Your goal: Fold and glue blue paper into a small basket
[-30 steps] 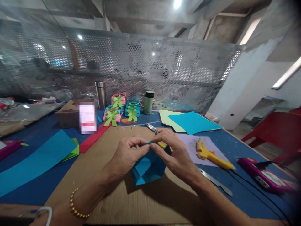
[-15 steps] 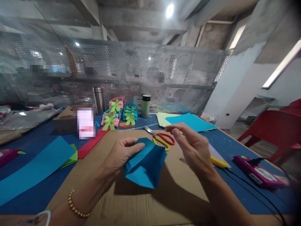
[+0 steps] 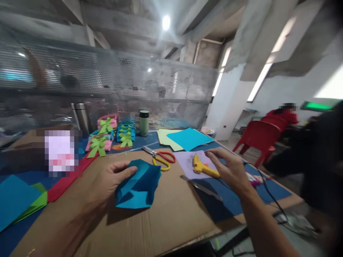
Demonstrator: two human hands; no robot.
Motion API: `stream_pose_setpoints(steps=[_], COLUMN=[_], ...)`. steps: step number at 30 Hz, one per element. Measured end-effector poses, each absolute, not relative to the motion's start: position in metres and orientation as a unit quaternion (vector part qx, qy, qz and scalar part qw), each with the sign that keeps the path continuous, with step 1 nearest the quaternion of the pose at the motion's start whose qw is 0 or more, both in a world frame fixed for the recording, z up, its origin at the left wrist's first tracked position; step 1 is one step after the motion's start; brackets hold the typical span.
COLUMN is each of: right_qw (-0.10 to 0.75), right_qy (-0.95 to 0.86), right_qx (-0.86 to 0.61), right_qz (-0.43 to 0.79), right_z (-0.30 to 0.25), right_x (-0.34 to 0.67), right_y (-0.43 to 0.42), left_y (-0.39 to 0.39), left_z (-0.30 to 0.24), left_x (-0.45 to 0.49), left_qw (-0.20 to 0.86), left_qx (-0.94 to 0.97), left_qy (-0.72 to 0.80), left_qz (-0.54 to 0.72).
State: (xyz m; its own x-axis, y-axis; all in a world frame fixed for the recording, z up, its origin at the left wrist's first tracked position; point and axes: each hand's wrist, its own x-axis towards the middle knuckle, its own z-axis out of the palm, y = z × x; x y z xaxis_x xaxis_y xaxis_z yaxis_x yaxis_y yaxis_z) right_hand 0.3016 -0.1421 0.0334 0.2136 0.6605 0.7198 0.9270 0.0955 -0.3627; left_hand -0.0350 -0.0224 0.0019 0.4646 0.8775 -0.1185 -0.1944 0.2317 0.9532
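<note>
My left hand (image 3: 111, 178) pinches the left edge of a folded blue paper piece (image 3: 139, 184), which hangs just above the brown cardboard sheet (image 3: 166, 217). My right hand (image 3: 230, 169) hovers over the yellow glue gun (image 3: 202, 166), fingers spread and holding nothing; the fingertips are close to the gun's rear, and I cannot tell if they touch it. The glue gun lies on a pale purple paper sheet (image 3: 187, 160). Red-and-yellow scissors (image 3: 160, 159) lie between the two hands.
A metal ruler (image 3: 200, 186) lies by the cardboard's right edge. Finished boxes with green bows (image 3: 107, 137), a steel flask (image 3: 81, 116) and a green tumbler (image 3: 144, 123) stand at the back. Blue and yellow sheets (image 3: 184, 138) lie beyond. A red chair (image 3: 257, 137) and a seated person are to the right.
My right hand left the blue paper and moved right to the glue gun. The left hand alone holds the paper now. The view has swung to the right.
</note>
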Motion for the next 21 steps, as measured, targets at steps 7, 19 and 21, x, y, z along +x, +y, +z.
stream_pose_setpoints(steps=[7, 19, 21], right_qw=[0.085, -0.017, 0.041], right_qy=[-0.600, -0.626, -0.625], right_qx=[-0.778, -0.769, -0.769], right_qz=[-0.169, -0.129, -0.127], right_z=[0.005, -0.024, -0.027], right_x=[0.336, 0.360, 0.364], right_y=[-0.138, -0.119, -0.120], left_y=[-0.027, -0.024, -0.024], left_z=[0.003, 0.006, 0.005], left_x=[-0.037, -0.035, -0.035], left_qw=[0.673, 0.581, 0.575], left_qx=[0.552, 0.684, 0.693], left_qy=[0.337, 0.219, 0.209], left_qz=[0.359, 0.384, 0.382])
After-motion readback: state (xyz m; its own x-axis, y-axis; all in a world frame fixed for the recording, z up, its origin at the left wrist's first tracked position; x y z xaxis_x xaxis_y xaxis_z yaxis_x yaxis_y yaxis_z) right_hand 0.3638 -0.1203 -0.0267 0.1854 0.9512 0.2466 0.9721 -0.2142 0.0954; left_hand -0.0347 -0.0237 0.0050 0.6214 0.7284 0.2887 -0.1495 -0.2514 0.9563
